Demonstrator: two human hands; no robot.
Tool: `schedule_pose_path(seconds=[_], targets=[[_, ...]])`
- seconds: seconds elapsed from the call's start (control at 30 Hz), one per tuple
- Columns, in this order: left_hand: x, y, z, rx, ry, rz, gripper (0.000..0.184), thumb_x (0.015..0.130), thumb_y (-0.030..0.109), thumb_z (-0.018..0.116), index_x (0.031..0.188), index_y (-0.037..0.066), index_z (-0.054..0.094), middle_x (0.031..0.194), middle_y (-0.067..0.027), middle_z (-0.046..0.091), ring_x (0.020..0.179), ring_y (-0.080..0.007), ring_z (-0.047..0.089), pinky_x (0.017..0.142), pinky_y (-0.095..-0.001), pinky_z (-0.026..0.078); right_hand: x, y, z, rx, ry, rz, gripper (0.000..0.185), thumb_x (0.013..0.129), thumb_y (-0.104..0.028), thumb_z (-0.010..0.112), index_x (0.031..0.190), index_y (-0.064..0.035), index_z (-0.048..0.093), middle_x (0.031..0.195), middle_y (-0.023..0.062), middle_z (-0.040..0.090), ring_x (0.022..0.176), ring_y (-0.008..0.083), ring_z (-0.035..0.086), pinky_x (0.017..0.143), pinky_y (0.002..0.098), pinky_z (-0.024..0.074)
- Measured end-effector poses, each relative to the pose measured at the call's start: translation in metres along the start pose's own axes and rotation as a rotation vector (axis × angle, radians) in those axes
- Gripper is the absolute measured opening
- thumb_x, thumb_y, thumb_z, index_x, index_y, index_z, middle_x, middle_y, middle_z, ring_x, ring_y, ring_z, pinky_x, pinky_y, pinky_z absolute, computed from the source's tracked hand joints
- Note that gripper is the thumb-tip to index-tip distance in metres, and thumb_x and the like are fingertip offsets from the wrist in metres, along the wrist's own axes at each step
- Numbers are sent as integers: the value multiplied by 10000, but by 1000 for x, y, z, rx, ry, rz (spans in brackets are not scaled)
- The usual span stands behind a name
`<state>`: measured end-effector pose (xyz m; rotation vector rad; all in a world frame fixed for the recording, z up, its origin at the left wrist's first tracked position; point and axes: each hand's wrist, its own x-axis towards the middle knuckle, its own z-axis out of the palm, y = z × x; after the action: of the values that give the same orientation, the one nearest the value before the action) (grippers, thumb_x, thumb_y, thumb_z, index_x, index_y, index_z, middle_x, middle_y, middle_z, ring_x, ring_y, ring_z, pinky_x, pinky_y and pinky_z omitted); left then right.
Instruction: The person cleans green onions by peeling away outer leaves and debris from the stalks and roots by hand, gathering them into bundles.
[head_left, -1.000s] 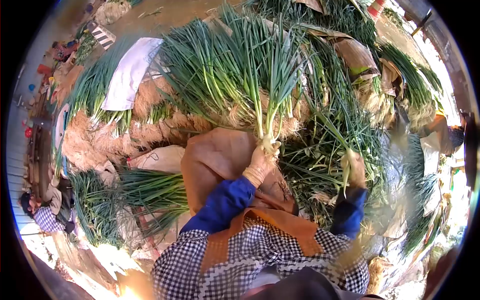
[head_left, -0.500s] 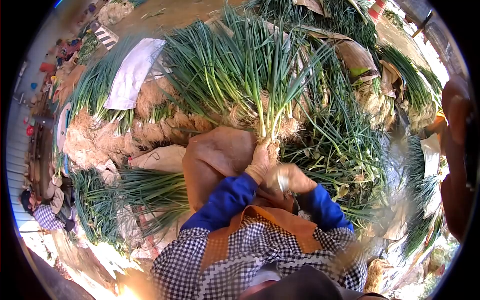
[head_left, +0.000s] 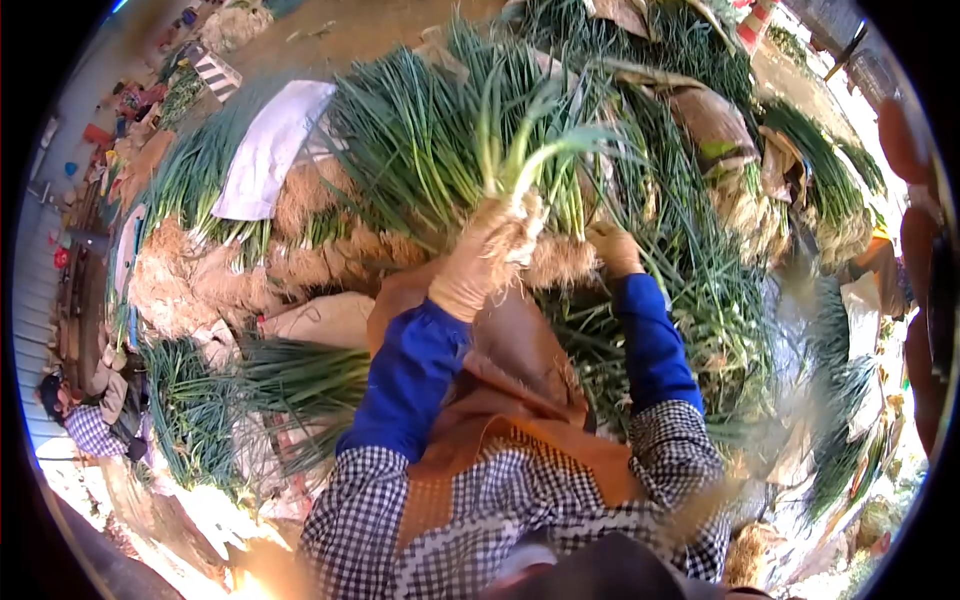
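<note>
Green onions with long leaves [head_left: 415,135] lie in a wide heap in front of me, their pale roots toward me. My left hand [head_left: 478,250] grips a small bunch of green onions [head_left: 515,165] by the root end, its leaves pointing away over the heap. My right hand [head_left: 614,248] is beside the roots [head_left: 560,262] at the heap's right edge, its fingers curled; what they hold is hidden. A brown apron [head_left: 520,340] covers my lap.
A white sack [head_left: 275,150] lies over onions at the left. Loose leaves [head_left: 700,320] are piled on the right. More onions [head_left: 300,380] lie at my left. Another person [head_left: 90,425] sits at the far left. Fingers [head_left: 915,250] show at the right edge.
My left hand has moved forward with its bunch, toward the heap. My right hand has swung from the right to near my left hand, then forward to the heap's right edge.
</note>
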<state>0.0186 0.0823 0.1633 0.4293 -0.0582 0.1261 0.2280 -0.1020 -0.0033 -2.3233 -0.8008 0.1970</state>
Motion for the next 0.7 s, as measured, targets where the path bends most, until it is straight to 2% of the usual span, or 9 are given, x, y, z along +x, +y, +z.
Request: schedule_pose_path(seconds=[0.07, 0.1, 0.17, 0.23, 0.33, 0.4, 0.47, 0.53, 0.7], targets=[[8, 25, 14, 82, -67, 76, 315, 860, 208, 584, 1110, 24, 537, 900, -82, 604, 706, -133, 579, 523, -218, 521, 15, -46, 1, -308, -130, 273, 656, 752, -530, 601, 1174, -31, 548, 1114, 166, 595, 1035, 305, 558, 893, 350, 424], [13, 33, 23, 133, -165, 130, 282, 914, 238, 504, 1105, 31, 517, 794, -81, 559, 543, -110, 525, 486, -216, 475, 29, -33, 17, -356, -229, 270, 665, 740, -543, 607, 1173, -41, 554, 1116, 158, 596, 1037, 297, 558, 896, 350, 424], [16, 39, 9, 212, -27, 181, 300, 921, 263, 490, 1120, 40, 509, 803, -68, 553, 571, -111, 519, 502, -222, 464, 46, -31, 18, -301, -453, 299, 617, 751, -526, 612, 1154, -62, 573, 1131, 143, 591, 1038, 264, 563, 915, 355, 418], [16, 36, -12, 247, 53, 214, 295, 924, 264, 484, 1122, 47, 510, 807, -65, 551, 585, -111, 519, 492, -216, 460, 58, -8, 12, -197, -442, 196, 489, 792, -450, 607, 1098, -69, 598, 993, 97, 636, 951, 204, 594, 811, 327, 472], [-1, 28, -29, 234, 57, 305, 248, 923, 263, 480, 1063, 65, 529, 825, -62, 562, 657, -120, 549, 501, -205, 475, -6, -99, -102, 682, -239, 521, 292, 790, -302, 647, 826, -12, 634, 656, 70, 591, 576, 139, 568, 541, 245, 477], [-9, 0, -44, 118, 194, 294, 225, 900, 223, 520, 1051, 56, 533, 841, -73, 574, 664, -134, 567, 531, -223, 505, -40, -86, -140, 605, -177, 69, 294, 791, -294, 662, 869, -14, 624, 632, 44, 552, 502, 141, 496, 483, 239, 454], [-13, -46, -39, 90, 300, 158, 240, 877, 192, 554, 1061, 38, 532, 852, -84, 580, 648, -143, 576, 561, -250, 532, -77, -99, -133, 772, -201, 349, 366, 794, -306, 670, 977, 3, 600, 680, 16, 552, 574, 108, 509, 550, 216, 441], [-27, -86, -50, -44, 269, -190, 258, 868, 186, 566, 1063, 21, 527, 873, -82, 580, 664, -148, 589, 580, -279, 544, -93, -67, -87, 409, -383, 329, 365, 815, -307, 652, 990, 6, 588, 743, 14, 574, 661, 98, 520, 614, 213, 440], [-51, -172, -48, -86, 453, -341, 182, 867, 116, 567, 1034, 48, 539, 800, -38, 585, 657, -152, 598, 583, -282, 534, -121, -46, -22, 1000, -410, 198, 310, 868, -234, 574, 1047, 19, 549, 857, 19, 573, 764, 99, 508, 699, 240, 439]])
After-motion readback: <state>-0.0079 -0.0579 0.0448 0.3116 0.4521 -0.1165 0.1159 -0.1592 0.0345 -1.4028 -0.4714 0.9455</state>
